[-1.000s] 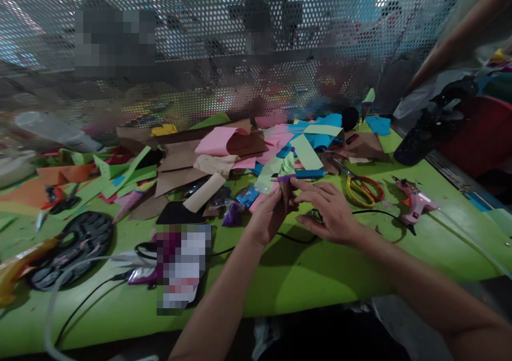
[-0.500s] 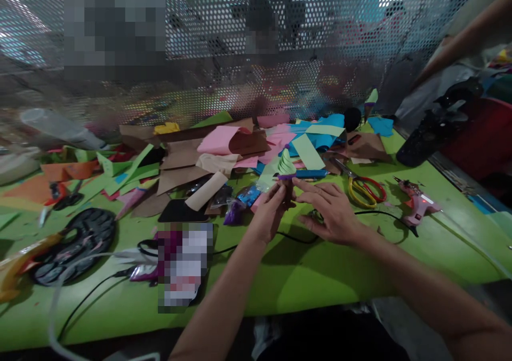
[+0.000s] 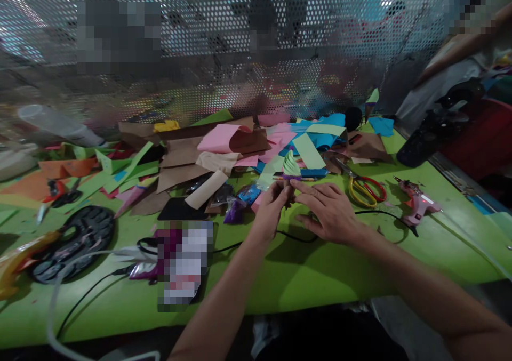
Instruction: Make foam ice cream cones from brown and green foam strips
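My left hand [image 3: 273, 206] is closed around the brown lower part of a small craft ice cream cone [image 3: 292, 165]. The cone has a pale green swirled top and a purple band beneath it; its lower end is hidden by my fingers. My right hand [image 3: 334, 211] is beside it, fingers stretched out and thumb apart, the index fingertip touching the cone just under the purple band. Behind the cone lie pale green paper strips [image 3: 309, 152] and a blue stick-like tool [image 3: 314, 173].
Scissors with red and yellow handles [image 3: 366, 189] and a pink glue gun [image 3: 418, 201] lie to the right. A black bottle [image 3: 424, 131] stands behind them. Felt and paper scraps [image 3: 224, 138] line the perforated screen [image 3: 224, 78]. Another person's arm [image 3: 460, 51] shows at right.
The cone has turned in my left hand, its green top moving slightly right and showing another side. My right hand has shifted only a little.
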{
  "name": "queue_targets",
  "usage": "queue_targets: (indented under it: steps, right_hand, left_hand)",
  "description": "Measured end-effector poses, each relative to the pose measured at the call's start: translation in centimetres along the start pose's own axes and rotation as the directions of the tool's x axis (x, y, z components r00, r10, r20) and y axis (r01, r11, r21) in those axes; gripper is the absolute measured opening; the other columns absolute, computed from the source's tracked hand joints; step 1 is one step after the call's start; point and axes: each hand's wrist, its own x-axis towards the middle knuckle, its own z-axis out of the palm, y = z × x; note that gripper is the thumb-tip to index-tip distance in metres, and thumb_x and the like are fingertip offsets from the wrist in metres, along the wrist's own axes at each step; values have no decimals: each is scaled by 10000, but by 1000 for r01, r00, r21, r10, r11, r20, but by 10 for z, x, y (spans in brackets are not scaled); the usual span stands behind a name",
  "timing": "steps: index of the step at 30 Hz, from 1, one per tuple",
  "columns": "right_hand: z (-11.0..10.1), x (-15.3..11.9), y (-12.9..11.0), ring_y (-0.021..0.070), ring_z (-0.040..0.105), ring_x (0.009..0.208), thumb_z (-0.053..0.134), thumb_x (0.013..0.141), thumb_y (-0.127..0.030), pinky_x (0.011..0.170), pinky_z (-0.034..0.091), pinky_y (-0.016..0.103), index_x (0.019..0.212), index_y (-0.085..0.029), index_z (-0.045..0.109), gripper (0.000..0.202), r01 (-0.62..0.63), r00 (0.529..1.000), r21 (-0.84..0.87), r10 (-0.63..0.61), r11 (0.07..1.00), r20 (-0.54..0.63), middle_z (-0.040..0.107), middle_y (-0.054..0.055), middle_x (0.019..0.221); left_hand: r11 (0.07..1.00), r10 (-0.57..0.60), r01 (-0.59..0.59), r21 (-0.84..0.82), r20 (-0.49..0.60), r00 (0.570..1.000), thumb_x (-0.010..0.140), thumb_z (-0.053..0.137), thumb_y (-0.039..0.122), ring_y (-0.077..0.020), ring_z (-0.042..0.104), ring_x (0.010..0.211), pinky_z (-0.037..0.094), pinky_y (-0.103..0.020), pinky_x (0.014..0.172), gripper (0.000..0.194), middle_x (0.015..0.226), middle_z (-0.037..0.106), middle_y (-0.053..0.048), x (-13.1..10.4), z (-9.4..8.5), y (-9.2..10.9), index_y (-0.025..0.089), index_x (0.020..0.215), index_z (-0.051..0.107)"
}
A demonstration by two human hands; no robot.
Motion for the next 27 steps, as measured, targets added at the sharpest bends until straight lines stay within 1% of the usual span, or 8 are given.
queue_targets:
  steps: [7, 12, 18, 23, 27]
  right_hand:
    - [-1, 0, -1, 273, 636, 1031, 555, 1002, -340, 846, 425, 433, 1196, -201, 621, 248, 24, 999, -41, -24, 999, -20, 629, 111, 1467]
    - [1, -1, 0, 277, 627, 1044, 573, 991, -335, 872, 422, 438, 1202, -229, 631, 243, 27, 1000, -15, -27, 1000, 6, 611, 90, 1490]
    - [1, -1, 0, 281, 629, 1047, 564, 996, -347, 871, 426, 442, 1222, -224, 627, 264, 0, 1000, -10, 1, 1000, 21, 625, 97, 1474]
    - [0, 0, -1, 274, 641, 1047, 554, 1005, -347, 859, 435, 440, 1229, -206, 613, 271, 30, 1000, -32, -30, 999, -7, 620, 111, 1477]
    - [-1, 0, 0, 270, 648, 1032, 559, 1006, -346, 860, 444, 440, 1199, -194, 615, 252, 30, 1000, -41, -31, 999, -3, 589, 114, 1506]
  left_hand:
    - [1000, -4, 4, 20, -7, 1000, 765, 809, 545, -99, 489, 686, 388, -242, 639, 408, 774, 573, 27, 2, -1, -1, 191, 894, 649]
    - [999, -27, 27, 24, -11, 1000, 719, 843, 547, -96, 472, 677, 380, -237, 633, 444, 759, 560, 29, 1, 2, 4, 183, 865, 636]
    - [999, -7, 8, 31, -17, 1000, 757, 827, 495, -102, 480, 689, 383, -244, 639, 380, 779, 577, 22, -1, 3, 4, 183, 867, 640]
    - [1000, -4, 4, 25, -11, 1000, 755, 821, 530, -101, 490, 686, 383, -241, 636, 406, 778, 580, 23, 2, 0, 0, 190, 897, 650]
    - [998, 3, -3, 57, 3, 1000, 748, 824, 549, -91, 466, 665, 380, -232, 621, 422, 756, 557, 32, 2, 0, 2, 187, 869, 645]
